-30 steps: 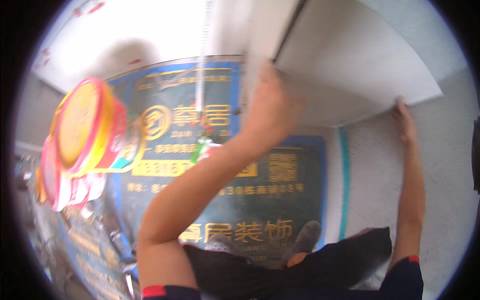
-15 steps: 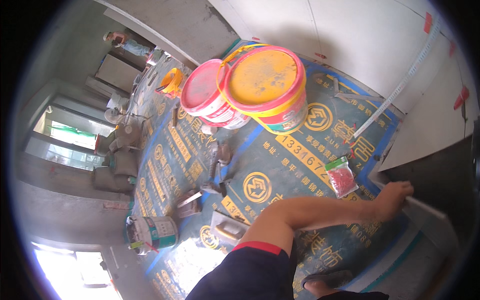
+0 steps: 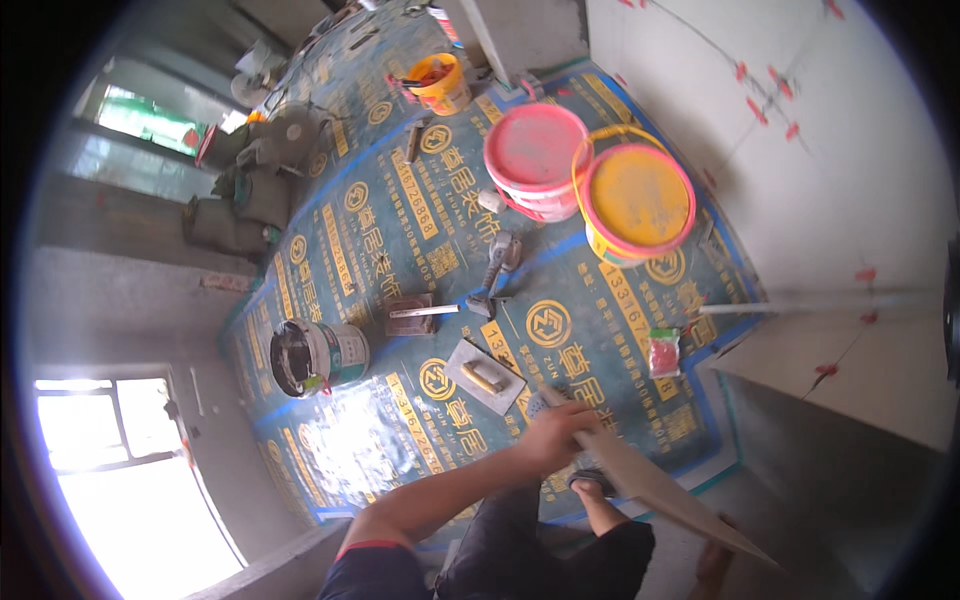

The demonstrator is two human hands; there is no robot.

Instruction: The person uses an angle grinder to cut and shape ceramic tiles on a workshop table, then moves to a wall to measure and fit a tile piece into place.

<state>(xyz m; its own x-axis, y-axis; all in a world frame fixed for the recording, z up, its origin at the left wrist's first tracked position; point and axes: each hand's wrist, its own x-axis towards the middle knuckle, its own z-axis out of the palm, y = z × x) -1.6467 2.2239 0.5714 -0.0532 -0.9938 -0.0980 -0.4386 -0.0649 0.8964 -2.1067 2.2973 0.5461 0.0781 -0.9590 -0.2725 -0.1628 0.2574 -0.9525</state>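
My left hand (image 3: 555,436) is closed round the upper edge of a large pale wall tile (image 3: 655,480), which is tilted and seen nearly edge-on. Farther down the same tile, my right hand (image 3: 716,558) grips it; that hand is in shadow and partly hidden by the tile. A notched trowel with a wooden handle (image 3: 484,378) lies on the floor left of my left hand. Ahead, a clear bag of red pieces (image 3: 664,353) rests on the printed floor sheet (image 3: 610,415).
Two lidded buckets, one with a pink lid (image 3: 538,145) and one with a yellow lid (image 3: 641,195), stand near the tiled wall (image 3: 690,90). Leftward are an open mortar bucket (image 3: 335,352), a handheld tool (image 3: 496,270), a yellow bucket (image 3: 442,88) and several sacks (image 3: 265,190).
The tile and my left hand have swung leftward in view, away from the wall at the right. My right hand has come into view on the tile. The whole view has shifted.
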